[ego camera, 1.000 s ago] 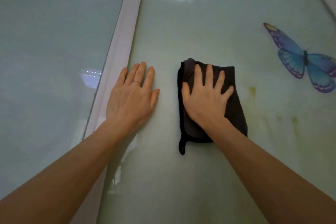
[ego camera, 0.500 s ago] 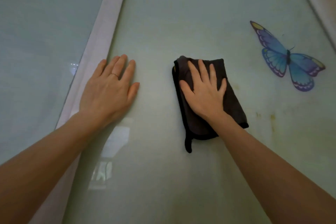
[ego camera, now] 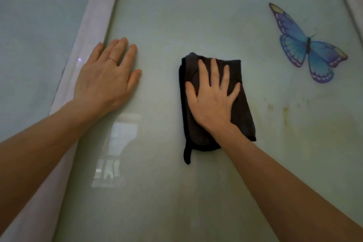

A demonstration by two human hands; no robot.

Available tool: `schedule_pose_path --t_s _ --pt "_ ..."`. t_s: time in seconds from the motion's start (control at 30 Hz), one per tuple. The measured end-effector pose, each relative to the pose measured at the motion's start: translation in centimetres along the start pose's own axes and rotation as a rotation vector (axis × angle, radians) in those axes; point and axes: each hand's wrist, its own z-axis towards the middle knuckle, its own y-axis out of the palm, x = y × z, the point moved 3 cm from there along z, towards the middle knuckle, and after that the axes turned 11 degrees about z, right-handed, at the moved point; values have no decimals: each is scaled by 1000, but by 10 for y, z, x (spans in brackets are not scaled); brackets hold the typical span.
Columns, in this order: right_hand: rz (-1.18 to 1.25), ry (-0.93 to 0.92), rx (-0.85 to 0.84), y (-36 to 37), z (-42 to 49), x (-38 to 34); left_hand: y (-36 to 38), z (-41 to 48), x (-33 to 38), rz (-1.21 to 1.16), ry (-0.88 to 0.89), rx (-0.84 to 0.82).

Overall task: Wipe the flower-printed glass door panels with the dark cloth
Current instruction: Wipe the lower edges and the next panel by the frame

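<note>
Right hand (ego camera: 213, 102): flat, fingers spread, pressing cloth (ego camera: 241, 108) on panel (ego camera: 196, 15), frame centre | Left hand (ego camera: 107, 76): flat, empty, bracing beside frame (ego camera: 94, 25) | Advice: keep even palm pressure, overlap strokes toward stains (ego camera: 285, 112) lower right, below butterfly (ego camera: 306, 45).

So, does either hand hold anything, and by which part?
Nothing gripped: right hand presses flat on the middle of the folded dark cloth; left hand rests on the pale glass panel.
</note>
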Motion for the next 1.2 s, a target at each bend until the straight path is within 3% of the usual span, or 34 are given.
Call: schedule_pose_path --t_s 0.07,0.23,0.3,0.4,0.5,0.6,0.7,0.83,0.97,1.1,1.2 --pt "-12 22 27 -6 -1 15 0 0 2 -12 -1 -8" --pt "70 404 148 -5 -9 19 0 -1 4 -12 -7 -33" --pt "37 341 167 9 -20 -11 0 -1 3 -11 -7 -34" --pt "0 69 152 27 -46 -49 -1 -1 4 -6 -4 -53" --pt "-25 -93 111 23 -52 -41 -3 1 4 -7 -5 -83" --pt "-11 75 154 20 -55 -25 -3 -1 5 -1 6 -98" --pt "17 242 219 32 -70 -57 -2 -2 3 -2 9 -100" --pt "12 13 108 51 -114 -125 -3 -2 0 4 30 -98" --pt "-5 -95 85 43 -126 -106 -4 -1 -1 -16 30 -90" --pt "-49 55 162 35 -127 -69 -2 -1 2 -18 15 -114" --pt "-2 166 147 44 -138 -104 -3 0 2 -28 4 -96"
